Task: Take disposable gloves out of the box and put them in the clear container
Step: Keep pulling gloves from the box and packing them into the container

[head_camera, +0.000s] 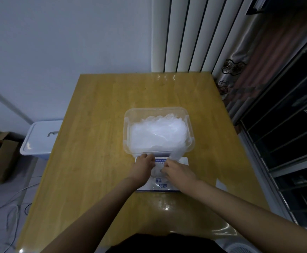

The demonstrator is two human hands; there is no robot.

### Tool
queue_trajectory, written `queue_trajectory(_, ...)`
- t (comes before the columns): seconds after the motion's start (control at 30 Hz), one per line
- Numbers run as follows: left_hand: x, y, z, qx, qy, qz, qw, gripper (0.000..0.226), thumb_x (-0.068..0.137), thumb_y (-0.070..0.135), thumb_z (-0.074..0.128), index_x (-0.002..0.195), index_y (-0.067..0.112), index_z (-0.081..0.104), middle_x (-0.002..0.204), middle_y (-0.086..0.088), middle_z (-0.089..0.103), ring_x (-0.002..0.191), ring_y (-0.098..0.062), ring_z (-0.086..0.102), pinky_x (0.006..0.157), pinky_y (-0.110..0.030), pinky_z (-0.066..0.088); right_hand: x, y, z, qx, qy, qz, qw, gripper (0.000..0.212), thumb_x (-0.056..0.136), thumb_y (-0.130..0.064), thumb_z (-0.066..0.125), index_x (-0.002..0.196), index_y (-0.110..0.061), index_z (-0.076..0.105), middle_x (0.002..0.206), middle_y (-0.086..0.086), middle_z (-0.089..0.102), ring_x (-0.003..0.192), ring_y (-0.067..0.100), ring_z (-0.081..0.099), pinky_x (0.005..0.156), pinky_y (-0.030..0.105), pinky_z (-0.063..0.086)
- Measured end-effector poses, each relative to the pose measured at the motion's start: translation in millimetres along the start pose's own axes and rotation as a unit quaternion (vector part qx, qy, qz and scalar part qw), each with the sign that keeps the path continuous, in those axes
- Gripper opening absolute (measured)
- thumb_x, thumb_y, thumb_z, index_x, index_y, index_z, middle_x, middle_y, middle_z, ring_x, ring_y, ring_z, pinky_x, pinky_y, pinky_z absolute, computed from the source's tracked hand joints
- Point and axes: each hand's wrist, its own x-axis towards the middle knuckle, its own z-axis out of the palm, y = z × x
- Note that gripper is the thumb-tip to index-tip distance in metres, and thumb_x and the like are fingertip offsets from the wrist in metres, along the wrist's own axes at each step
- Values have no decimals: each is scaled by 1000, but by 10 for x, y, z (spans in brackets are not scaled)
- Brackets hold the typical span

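1 clear container (126, 125) stood on the wooden table (94, 125), heaped with gloves (158, 132). 1 glove box (183, 161) lay flat just before it. Left hand (143, 167): fingers curled over the glove box's far edge. Right hand (176, 170): fingers pinched 1 loose glove (176, 154), which trailed to the container's near right corner.

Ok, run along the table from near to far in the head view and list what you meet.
Glove box → clear container holding gloves → white slatted panel.
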Motion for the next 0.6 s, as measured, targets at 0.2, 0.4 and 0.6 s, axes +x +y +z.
queue_trajectory(0.2,1,52,22,-115,-3,29,993,14,99,11,44,97,3,55,94,-10,57,87,-26,55,77,-37,47,53,15,6,96,20,65,993,26,98,-30,46,115,-13,56,111,4,61,87,16,56,70,22,36)
queue_trajectory(0.4,-83,84,23,-203,27,53,977,6,95,13,54,89,13,52,89,0,59,86,-13,57,70,-6,39,56,1,-74,103,56,76,990,20,100,-31,44,102,-20,60,95,2,64,81,19,59,61,26,37)
queue_trajectory(0.6,-100,18,135,-62,-17,18,998,48,84,21,68,126,17,45,127,-2,55,118,-20,50,99,-35,39,76,74,-116,137,65,96,984,26,100,-24,42,91,-15,66,85,0,66,75,15,59,65,28,45)
